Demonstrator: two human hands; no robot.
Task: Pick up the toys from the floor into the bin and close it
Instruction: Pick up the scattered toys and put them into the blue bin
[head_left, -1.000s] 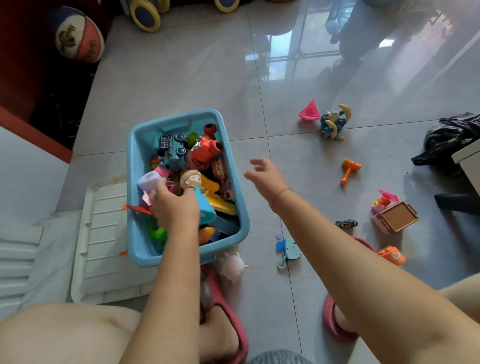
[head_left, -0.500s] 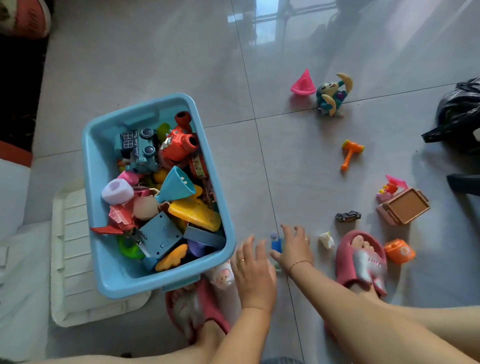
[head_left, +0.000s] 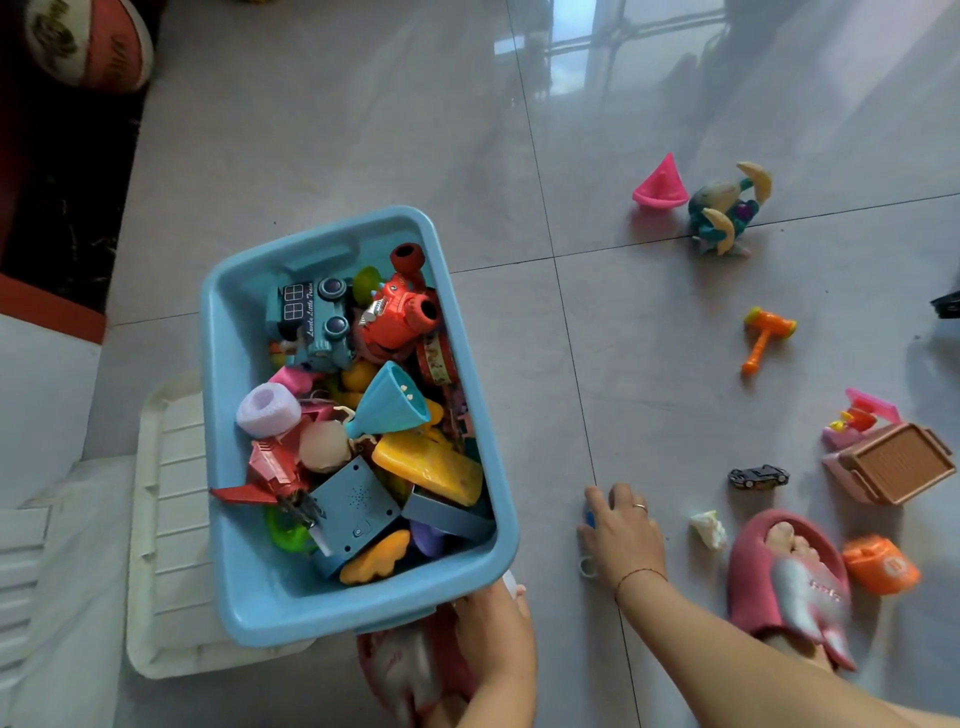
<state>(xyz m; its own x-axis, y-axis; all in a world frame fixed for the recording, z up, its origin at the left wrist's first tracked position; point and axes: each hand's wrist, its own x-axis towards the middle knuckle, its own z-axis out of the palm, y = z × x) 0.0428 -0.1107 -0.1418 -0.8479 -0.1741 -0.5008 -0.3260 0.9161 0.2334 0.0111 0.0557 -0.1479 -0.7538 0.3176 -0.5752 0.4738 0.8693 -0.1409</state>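
Observation:
A light blue bin (head_left: 214, 374) stands on the tiled floor, packed with several toys. Its white lid (head_left: 169, 519) lies flat under and beside it on the left. My left hand (head_left: 493, 629) is at the bin's near right corner, closed over a small pale pig toy (head_left: 512, 590) that barely shows. My right hand (head_left: 626, 538) is down on the floor just right of the bin, fingers curled over a small blue toy (head_left: 590, 518) with a ring (head_left: 587, 566).
Loose on the floor to the right lie a pink boat (head_left: 661, 184), a teal figure (head_left: 727, 208), an orange hammer (head_left: 763, 338), a black car (head_left: 758, 476), a brown box (head_left: 893, 462), a white scrap (head_left: 707, 529) and an orange toy (head_left: 880, 564). My slippered foot (head_left: 789, 577) stands among them.
My left hand left the bin and dropped to the pig toy at its near corner. My right hand came down from the air onto the blue toy on the floor.

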